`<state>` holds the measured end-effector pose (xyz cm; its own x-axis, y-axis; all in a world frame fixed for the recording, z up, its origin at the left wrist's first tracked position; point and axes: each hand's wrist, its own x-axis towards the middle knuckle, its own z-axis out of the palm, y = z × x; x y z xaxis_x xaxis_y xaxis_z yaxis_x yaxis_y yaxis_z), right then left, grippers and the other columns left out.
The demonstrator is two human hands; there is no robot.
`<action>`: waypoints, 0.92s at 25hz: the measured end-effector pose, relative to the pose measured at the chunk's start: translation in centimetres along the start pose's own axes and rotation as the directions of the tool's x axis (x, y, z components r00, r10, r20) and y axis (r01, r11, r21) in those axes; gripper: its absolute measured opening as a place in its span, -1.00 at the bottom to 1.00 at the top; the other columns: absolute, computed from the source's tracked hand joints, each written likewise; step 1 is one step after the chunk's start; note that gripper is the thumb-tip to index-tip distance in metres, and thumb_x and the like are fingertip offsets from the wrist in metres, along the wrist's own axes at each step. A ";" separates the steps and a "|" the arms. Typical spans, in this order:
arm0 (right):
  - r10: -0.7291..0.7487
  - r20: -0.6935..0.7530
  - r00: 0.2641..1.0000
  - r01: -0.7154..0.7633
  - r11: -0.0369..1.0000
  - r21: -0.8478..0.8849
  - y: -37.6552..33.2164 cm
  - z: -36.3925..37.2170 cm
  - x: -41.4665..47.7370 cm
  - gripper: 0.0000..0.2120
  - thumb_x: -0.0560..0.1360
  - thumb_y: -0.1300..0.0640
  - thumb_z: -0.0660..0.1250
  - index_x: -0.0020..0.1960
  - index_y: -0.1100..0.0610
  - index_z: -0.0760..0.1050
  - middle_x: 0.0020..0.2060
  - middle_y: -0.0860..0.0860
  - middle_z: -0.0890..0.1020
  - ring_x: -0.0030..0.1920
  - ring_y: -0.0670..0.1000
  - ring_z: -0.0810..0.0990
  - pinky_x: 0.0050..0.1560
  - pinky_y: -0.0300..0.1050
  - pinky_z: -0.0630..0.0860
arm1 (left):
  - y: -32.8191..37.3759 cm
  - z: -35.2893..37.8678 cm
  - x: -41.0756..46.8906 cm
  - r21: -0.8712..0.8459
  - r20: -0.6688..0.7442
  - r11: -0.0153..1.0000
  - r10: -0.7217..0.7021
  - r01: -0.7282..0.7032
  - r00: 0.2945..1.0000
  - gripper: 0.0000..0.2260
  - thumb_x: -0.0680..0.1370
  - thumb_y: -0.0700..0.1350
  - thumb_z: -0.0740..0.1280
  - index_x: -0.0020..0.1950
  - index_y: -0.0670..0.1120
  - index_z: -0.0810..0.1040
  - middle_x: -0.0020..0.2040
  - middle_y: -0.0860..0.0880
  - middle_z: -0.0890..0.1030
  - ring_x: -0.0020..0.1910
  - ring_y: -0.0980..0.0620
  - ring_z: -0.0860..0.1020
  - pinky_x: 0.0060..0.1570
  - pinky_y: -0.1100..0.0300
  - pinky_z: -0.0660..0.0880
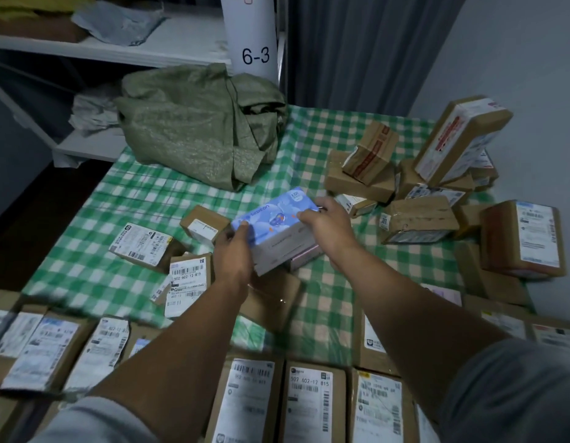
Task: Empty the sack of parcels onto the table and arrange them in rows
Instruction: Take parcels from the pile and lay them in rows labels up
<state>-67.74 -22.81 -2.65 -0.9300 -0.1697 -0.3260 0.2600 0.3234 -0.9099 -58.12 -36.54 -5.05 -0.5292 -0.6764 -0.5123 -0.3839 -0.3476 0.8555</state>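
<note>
Left hand (234, 252) and right hand (330, 228) hold the blue box (274, 223) (fingers curled round its ends) over the checked table (309, 139).

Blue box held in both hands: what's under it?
The edge of a pale pink box and a brown parcel show beneath the blue box; most of both is covered.

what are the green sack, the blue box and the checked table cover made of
Green sack: probably woven plastic, matte with faint glints; a fine weave shows in stiff folds. Blue box: likely printed cardboard, smooth, slightly glossy, crisp edges. Table cover: perhaps thin plastic sheet, since its wrinkles shine; could be cloth.
</note>
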 end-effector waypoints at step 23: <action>0.212 -0.129 0.969 -0.196 0.973 0.123 4.4 5.0 -9.1 -0.26 0.19 -0.16 0.41 0.30 0.13 0.41 0.18 0.16 0.58 0.03 0.20 0.63 -0.10 0.08 0.63 | -6.3 -11.4 -5.0 0.242 -0.146 0.958 0.193 -0.154 0.970 -0.80 0.44 -0.26 0.36 0.04 -0.10 0.54 0.05 -0.16 0.55 -0.04 -0.13 0.55 0.01 -0.01 0.55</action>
<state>-56.82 -24.44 -4.97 -0.8796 0.0242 -0.4752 0.4672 0.2335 -0.8528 -44.40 -38.34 -6.99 -0.4771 -0.8183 -0.3205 -0.4695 -0.0710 0.8801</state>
